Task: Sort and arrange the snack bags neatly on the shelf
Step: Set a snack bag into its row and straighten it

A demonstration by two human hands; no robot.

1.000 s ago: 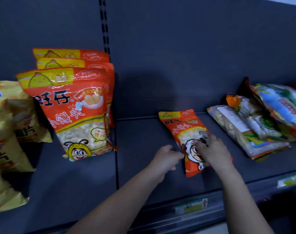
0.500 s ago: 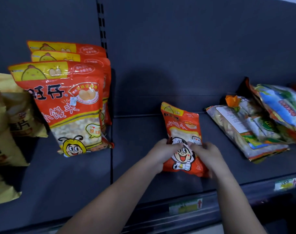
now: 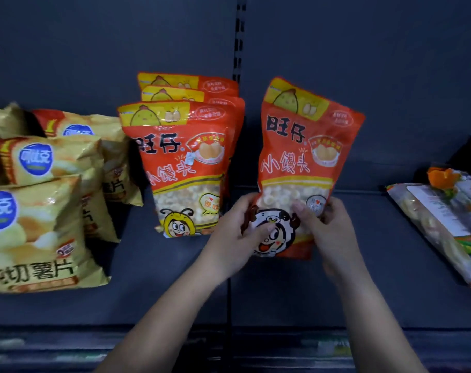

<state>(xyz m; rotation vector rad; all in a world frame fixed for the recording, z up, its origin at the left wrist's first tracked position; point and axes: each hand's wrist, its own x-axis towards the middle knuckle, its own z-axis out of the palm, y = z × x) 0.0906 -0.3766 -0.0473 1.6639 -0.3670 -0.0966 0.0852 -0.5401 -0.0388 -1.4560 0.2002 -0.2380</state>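
Observation:
An orange snack bag (image 3: 301, 157) with a cartoon face stands upright in the middle of the dark shelf (image 3: 363, 278). My left hand (image 3: 237, 232) grips its lower left edge, and my right hand (image 3: 325, 227) grips its lower right part, thumb across the front. Just to its left, a row of three matching orange bags (image 3: 180, 162) stands upright one behind another.
Several yellow chip bags (image 3: 40, 211) crowd the shelf's left end. At the right, clear and green snack packs (image 3: 444, 224) lie flat in a heap. The shelf's front rail (image 3: 229, 348) carries price labels, and a slotted upright (image 3: 238, 41) runs up the back panel.
Both hands took hold of the orange bag, which lay flat, and raised it upright beside the row of orange bags. The view has swung left, bringing the yellow bags into sight.

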